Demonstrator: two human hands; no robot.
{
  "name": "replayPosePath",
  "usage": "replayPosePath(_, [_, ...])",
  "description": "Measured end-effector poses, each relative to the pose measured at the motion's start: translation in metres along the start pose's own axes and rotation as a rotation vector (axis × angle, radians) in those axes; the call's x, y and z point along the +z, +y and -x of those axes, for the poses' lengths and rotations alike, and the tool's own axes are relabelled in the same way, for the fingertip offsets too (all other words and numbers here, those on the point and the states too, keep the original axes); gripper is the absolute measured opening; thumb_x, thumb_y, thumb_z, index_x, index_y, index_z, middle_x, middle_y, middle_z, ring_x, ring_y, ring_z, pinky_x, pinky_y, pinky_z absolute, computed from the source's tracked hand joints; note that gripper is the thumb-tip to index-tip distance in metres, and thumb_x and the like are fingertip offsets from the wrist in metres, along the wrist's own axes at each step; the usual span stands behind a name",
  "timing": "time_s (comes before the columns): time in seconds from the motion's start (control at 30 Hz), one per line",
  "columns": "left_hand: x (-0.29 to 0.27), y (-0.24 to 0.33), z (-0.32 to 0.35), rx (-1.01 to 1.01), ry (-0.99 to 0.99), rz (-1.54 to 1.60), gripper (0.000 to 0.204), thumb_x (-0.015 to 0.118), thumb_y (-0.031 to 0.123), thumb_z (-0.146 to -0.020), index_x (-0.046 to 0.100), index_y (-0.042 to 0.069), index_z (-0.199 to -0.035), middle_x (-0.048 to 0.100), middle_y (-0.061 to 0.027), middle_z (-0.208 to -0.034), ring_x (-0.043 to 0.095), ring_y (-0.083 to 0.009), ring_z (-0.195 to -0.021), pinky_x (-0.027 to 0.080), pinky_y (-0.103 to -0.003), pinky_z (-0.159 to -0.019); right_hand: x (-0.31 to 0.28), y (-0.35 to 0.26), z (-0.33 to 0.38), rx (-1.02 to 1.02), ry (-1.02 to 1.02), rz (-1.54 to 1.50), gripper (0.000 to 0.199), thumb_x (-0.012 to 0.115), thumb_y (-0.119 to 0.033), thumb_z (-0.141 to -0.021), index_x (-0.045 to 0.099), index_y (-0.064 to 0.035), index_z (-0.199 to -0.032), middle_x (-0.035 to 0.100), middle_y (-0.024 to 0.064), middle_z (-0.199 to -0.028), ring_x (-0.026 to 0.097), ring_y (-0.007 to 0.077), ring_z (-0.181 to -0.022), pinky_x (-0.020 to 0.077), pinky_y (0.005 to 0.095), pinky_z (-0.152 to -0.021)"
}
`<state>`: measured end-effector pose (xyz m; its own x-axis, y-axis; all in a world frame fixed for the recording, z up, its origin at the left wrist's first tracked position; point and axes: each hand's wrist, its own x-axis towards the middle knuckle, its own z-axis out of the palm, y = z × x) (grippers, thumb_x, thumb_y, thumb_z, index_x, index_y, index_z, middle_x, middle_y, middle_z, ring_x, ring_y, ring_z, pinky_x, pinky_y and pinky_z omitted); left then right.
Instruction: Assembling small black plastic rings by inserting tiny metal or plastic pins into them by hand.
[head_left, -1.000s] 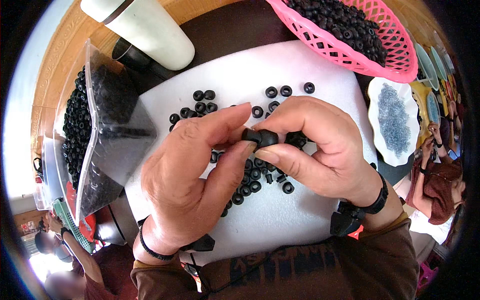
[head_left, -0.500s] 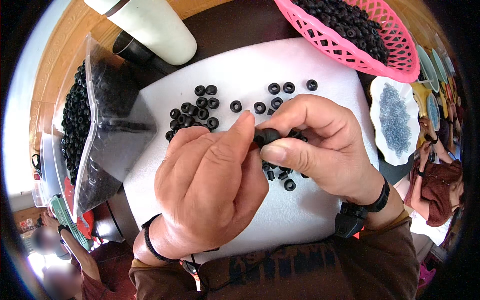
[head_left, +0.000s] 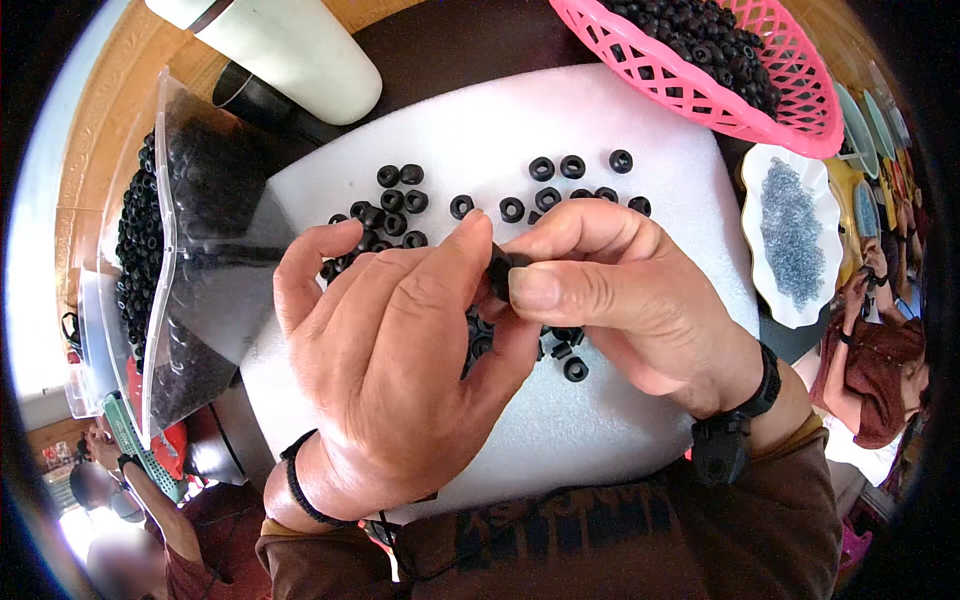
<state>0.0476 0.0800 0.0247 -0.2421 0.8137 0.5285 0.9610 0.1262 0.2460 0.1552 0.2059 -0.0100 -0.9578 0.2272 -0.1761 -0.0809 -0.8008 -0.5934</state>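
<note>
A small black ring-shaped piece (head_left: 500,272) is held between my two hands, over a white foam sheet (head_left: 590,440). My right hand (head_left: 640,320) pinches it between thumb and forefinger. The thumb and forefinger of my left hand (head_left: 400,360) close on its other side, while another left finger sticks out to the left. Both hands hide much of the piece. Several loose black rings (head_left: 411,174) lie on the foam beyond my left hand, and more black rings (head_left: 572,166) are beyond my right hand. Beneath my fingers are further black pieces (head_left: 574,370), partly covered.
A pink lattice basket (head_left: 670,95) full of black rings stands at the far right. Below it is a white scalloped dish (head_left: 757,215) of bluish clear beads. A clear plastic box (head_left: 215,270) with black rings is at left, near a pale bottle (head_left: 310,65). Other people sit at both sides.
Both hands have moved slightly left with the black piece. A left finger has lifted away from the others, and the piece shows less between the fingertips.
</note>
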Motion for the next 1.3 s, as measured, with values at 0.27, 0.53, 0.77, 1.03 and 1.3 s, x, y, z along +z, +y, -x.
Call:
replayPosePath(0.27, [-0.008,0.0,0.0,0.022,-0.002,-0.042,0.042,0.07,0.002,-0.056,0.064,0.004,-0.098,0.058,-0.0021,-0.068,0.056,-0.0151,-0.061,0.038,-0.042,-0.091,0.009,-0.008,0.004,0.057,-0.007,-0.03,0.015,0.065,-0.006,-0.082,0.064,-0.0014,-0.096,0.065,0.005,-0.084,0.06,0.0098,-0.075,0.0491,0.0226,-0.071])
replayPosePath(0.53, [-0.012,-0.007,-0.009,0.139,-0.063,-0.036,0.041,0.072,0.007,-0.056,0.064,0.004,-0.096,0.057,0.0001,-0.066,0.056,-0.0161,-0.063,0.037,-0.039,-0.083,0.009,-0.009,0.004,0.075,0.057,0.044,0.013,0.065,-0.01,-0.083,0.064,-0.0011,-0.092,0.057,-0.0015,-0.072,0.047,0.0048,-0.064,0.0396,0.019,-0.06])
replayPosePath(0.77, [-0.007,-0.011,-0.007,0.247,0.016,-0.068,0.043,0.077,0.013,-0.056,0.065,0.004,-0.096,0.056,0.0016,-0.065,0.054,-0.0163,-0.064,0.036,-0.036,-0.072,0.008,-0.01,0.005,0.026,-0.004,0.02,0.01,0.064,-0.01,-0.084,0.063,-0.0015,-0.089,0.061,0.0001,-0.078,0.051,0.0045,-0.066,0.0413,0.0176,-0.061])
replayPosePath(1.03, [-0.01,-0.016,-0.011,0.224,-0.018,0.043,0.043,0.078,0.016,-0.054,0.066,0.003,-0.093,0.049,0.003,-0.06,0.046,-0.0142,-0.056,0.032,-0.032,-0.065,0.012,-0.015,0.006,0.105,-0.001,-0.015,0.02,0.063,-0.01,-0.084,0.063,0.0006,-0.102,0.061,-0.0006,-0.077,0.051,0.0055,-0.065,0.0423,0.0195,-0.061])
replayPosePath(1.3, [-0.007,-0.017,-0.01,0.225,-0.039,0.044,0.043,0.076,0.014,-0.053,0.067,0.004,-0.094,0.041,0.0039,-0.058,0.04,-0.0121,-0.052,0.03,-0.031,-0.063,0.009,-0.011,0.005,0.09,-0.011,-0.035,0.02,0.06,-0.009,-0.086,0.061,0.0021,-0.102,0.062,0.003,-0.08,0.055,0.0081,-0.068,0.0459,0.0222,-0.064])
